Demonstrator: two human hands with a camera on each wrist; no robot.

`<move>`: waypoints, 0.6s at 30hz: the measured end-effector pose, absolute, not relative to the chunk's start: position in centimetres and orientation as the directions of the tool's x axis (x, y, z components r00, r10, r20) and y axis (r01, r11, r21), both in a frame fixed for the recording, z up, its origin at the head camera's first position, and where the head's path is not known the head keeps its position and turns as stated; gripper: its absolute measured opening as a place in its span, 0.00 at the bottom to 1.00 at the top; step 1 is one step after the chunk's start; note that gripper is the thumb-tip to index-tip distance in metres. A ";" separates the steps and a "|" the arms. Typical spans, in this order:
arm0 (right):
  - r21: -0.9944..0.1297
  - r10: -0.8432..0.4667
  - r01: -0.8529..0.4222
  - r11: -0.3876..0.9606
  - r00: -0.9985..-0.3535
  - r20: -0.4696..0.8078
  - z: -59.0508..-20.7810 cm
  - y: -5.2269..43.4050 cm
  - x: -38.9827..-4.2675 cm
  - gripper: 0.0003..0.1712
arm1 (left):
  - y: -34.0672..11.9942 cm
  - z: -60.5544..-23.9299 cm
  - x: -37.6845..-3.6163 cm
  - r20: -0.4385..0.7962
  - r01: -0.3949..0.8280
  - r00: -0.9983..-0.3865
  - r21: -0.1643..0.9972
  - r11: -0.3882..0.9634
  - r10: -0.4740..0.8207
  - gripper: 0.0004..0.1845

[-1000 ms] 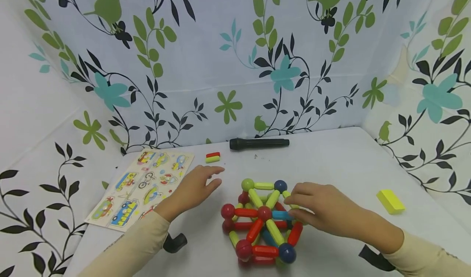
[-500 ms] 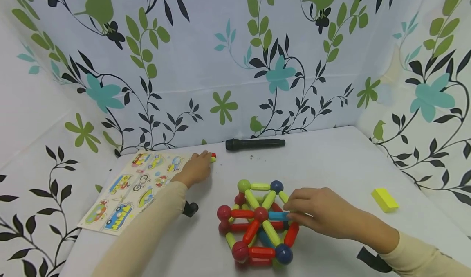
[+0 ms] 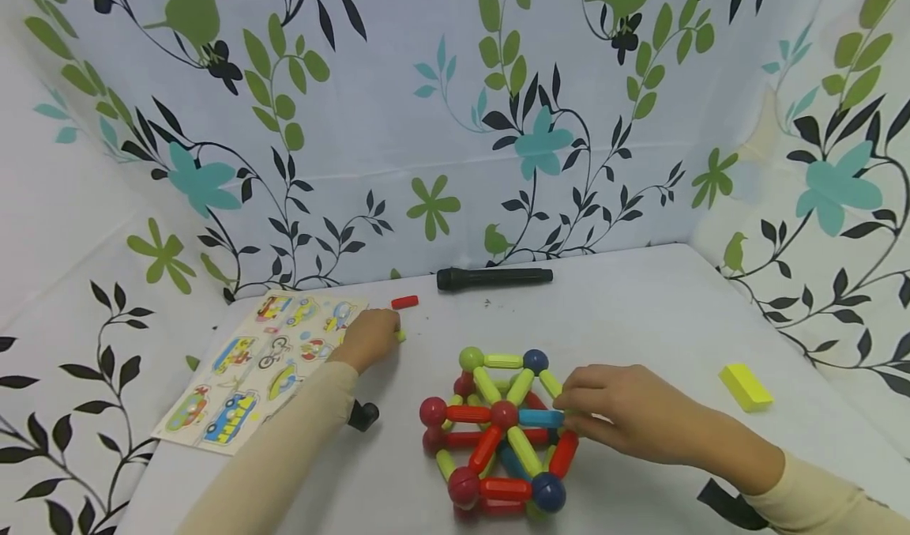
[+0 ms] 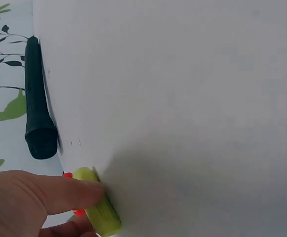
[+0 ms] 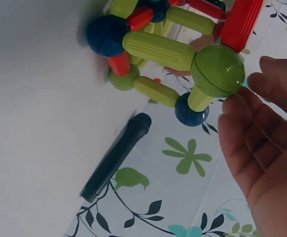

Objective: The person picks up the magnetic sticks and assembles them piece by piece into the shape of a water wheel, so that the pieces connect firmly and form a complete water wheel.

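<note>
My left hand (image 3: 370, 340) is at the far left, beside the picture board, pinching a yellow-green magnetic rod (image 4: 103, 215) between thumb and fingers. Just beyond it a red magnetic rod (image 3: 404, 302) lies on the table. A ball-and-rod magnetic structure (image 3: 504, 414) of red, blue, green and yellow-green pieces stands at the front middle. My right hand (image 3: 629, 416) is at its right side, fingers loosely bent. In the right wrist view its fingertips touch or nearly touch a green ball (image 5: 218, 71) of the structure, without wrapping round it.
A black microphone-shaped cylinder (image 3: 494, 278) lies at the back edge of the white table. The wooden picture board (image 3: 235, 389) is at the left, and a yellow block (image 3: 746, 387) at the right. Patterned cloth (image 3: 313, 163) hangs behind.
My left hand has reached forward and left to the two loose rods, taken the yellow-green one and drawn it slightly back from the red one. The right hand stays by the structure.
</note>
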State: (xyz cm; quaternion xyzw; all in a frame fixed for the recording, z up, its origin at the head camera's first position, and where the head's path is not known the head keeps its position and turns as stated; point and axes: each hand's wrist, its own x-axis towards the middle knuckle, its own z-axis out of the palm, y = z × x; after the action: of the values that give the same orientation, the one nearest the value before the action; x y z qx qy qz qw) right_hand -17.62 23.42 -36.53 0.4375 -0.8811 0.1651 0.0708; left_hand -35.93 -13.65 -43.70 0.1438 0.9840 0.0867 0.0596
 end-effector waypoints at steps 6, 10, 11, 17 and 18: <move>-0.235 -0.745 -0.765 0.600 -0.641 0.186 -36.5 23.6 -17.6 0.16 | -13.8 -42.4 -33.2 -0.178 0.174 -0.940 0.485 0.857 0.292 0.10; -0.230 -0.750 -0.763 0.604 -0.642 0.158 -36.6 23.7 -17.8 0.17 | -13.0 -40.2 -30.0 -0.250 0.086 -0.891 0.726 0.682 0.379 0.12; -0.231 -0.752 -0.763 0.604 -0.641 0.153 -36.5 23.7 -17.8 0.17 | -12.7 -39.6 -29.2 -0.254 0.080 -0.878 0.757 0.648 0.405 0.12; -0.238 -0.771 -0.776 0.585 -0.623 0.134 -36.4 23.9 -17.8 0.19 | -11.4 -38.1 -26.7 -0.246 0.067 -0.842 0.835 0.547 0.479 0.14; -0.234 -0.777 -0.782 0.577 -0.614 0.135 -36.4 23.9 -17.9 0.19 | -11.2 -38.1 -26.5 -0.247 0.066 -0.842 0.835 0.547 0.479 0.14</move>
State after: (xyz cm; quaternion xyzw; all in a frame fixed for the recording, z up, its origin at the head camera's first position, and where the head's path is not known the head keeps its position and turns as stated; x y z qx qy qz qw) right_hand -17.85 23.89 -36.38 0.4390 -0.8881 0.1360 0.0085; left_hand -26.49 -11.22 -38.08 0.1608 0.8487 0.4480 0.2305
